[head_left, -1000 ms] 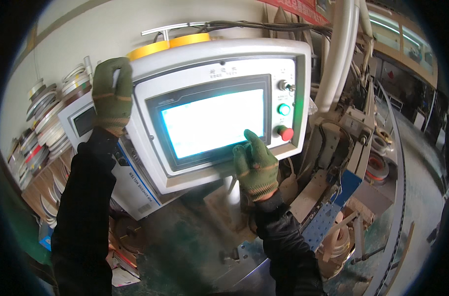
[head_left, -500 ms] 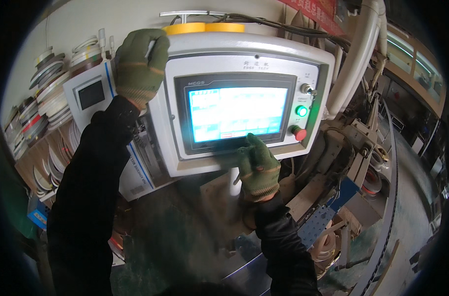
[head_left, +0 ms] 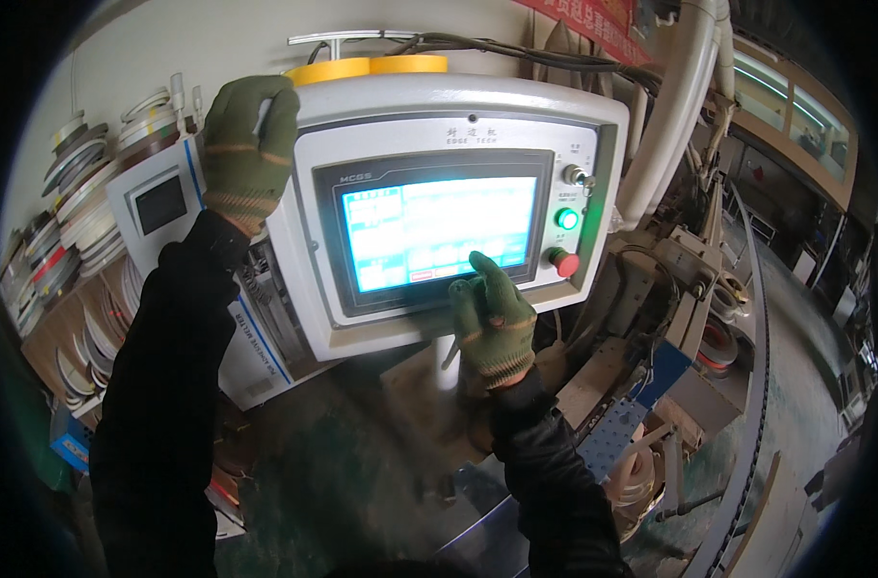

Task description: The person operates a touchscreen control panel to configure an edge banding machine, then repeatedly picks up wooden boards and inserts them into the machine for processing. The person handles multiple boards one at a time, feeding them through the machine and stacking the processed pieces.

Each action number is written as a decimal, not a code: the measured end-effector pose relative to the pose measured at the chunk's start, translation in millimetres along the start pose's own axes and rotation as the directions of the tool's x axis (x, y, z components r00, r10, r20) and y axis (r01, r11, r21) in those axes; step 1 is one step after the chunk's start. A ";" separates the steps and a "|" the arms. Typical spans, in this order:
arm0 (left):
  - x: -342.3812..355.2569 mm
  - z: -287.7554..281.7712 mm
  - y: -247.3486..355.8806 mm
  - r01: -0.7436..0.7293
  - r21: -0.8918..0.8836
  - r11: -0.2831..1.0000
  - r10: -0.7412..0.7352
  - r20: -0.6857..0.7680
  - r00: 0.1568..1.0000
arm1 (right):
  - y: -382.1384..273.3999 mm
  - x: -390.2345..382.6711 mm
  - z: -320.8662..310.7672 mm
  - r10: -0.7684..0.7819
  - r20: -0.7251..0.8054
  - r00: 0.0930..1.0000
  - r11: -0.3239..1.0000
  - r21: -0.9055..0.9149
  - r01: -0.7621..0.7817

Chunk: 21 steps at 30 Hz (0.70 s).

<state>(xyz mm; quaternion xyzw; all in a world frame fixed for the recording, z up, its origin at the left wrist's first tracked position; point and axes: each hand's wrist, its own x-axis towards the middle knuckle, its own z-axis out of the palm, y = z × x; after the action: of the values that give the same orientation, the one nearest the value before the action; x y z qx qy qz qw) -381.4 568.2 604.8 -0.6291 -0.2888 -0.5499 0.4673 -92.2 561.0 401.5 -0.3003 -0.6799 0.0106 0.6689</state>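
Both my hands wear green knitted gloves. My left hand [head_left: 250, 144] is closed over the upper left corner of a grey control panel [head_left: 516, 96], with its fingertips partly hidden. Set into the panel is a bright touchscreen [head_left: 415, 226] in a dark frame. Over the screen's lower right part, my right hand [head_left: 495, 323] points with its index finger stretched out and holds nothing. Whether that fingertip touches the glass, I cannot tell. On the panel's right side are a key switch [head_left: 580, 176], a lit green button [head_left: 566, 220] and a red knob [head_left: 563, 261].
Yellow tape rolls [head_left: 408, 65] sit on top of the panel. Stacked edge-band rolls [head_left: 82, 164] fill the left, beside a white machine cabinet [head_left: 145, 207]. A white pipe [head_left: 672, 116] rises behind the panel. Machinery [head_left: 685, 260] and a long rail [head_left: 762, 366] run along the right.
The panel and both hands appear shifted a little left and down in view. My right index finger has moved up slightly over the screen. My left hand keeps its hold on the corner.
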 end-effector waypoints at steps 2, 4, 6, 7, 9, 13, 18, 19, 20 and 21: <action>0.0 0.4 0.4 -0.017 0.018 1.000 0.017 0.010 1.000 | 1.7 11.1 -2.9 -0.039 -0.022 0.999 0.999 -0.033 0.038; -0.3 0.6 0.1 -0.063 0.043 0.997 0.062 0.027 0.998 | 3.6 20.0 -6.6 -0.072 -0.019 0.997 0.994 -0.089 0.070; -1.0 0.7 -0.7 -0.002 0.018 1.000 0.001 0.032 0.999 | 4.0 26.1 -9.7 -0.062 -0.011 0.998 0.989 -0.135 0.060; -1.1 0.4 -1.5 -0.032 0.039 0.999 0.030 0.033 0.999 | 3.7 28.8 -11.1 -0.005 0.019 1.000 0.994 -0.108 0.007; -1.8 0.1 -3.1 -0.031 0.048 0.998 0.028 0.054 0.998 | 1.9 35.5 -9.6 -0.050 -0.005 0.999 0.994 -0.097 0.049; -4.1 -0.7 -4.4 0.063 0.008 0.998 -0.063 0.095 0.993 | -4.6 52.1 -5.3 -0.080 0.019 0.997 0.990 -0.114 0.082; -2.0 -1.2 -3.0 0.019 0.031 0.999 -0.022 0.086 0.996 | -11.1 66.2 -1.2 -0.087 0.018 0.996 0.985 -0.150 0.089; -2.1 -1.7 -1.8 0.038 0.014 0.999 -0.039 0.079 0.996 | -11.3 67.9 0.3 -0.084 0.018 0.996 0.983 -0.161 0.085; -2.2 -2.3 -0.5 0.055 0.002 0.998 -0.055 0.074 0.996 | -10.9 70.5 2.3 -0.103 0.015 0.995 0.982 -0.156 0.104; -2.1 -2.9 0.5 0.059 0.000 0.998 -0.059 0.075 0.995 | -10.1 73.5 4.4 -0.121 0.013 0.993 0.981 -0.150 0.122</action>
<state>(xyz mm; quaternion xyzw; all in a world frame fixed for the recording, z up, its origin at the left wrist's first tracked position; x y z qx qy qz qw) -382.7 565.7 602.5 -0.6411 -0.3240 -0.5399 0.4388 -94.7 585.5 471.6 -0.3078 -0.6969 -0.0810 0.6426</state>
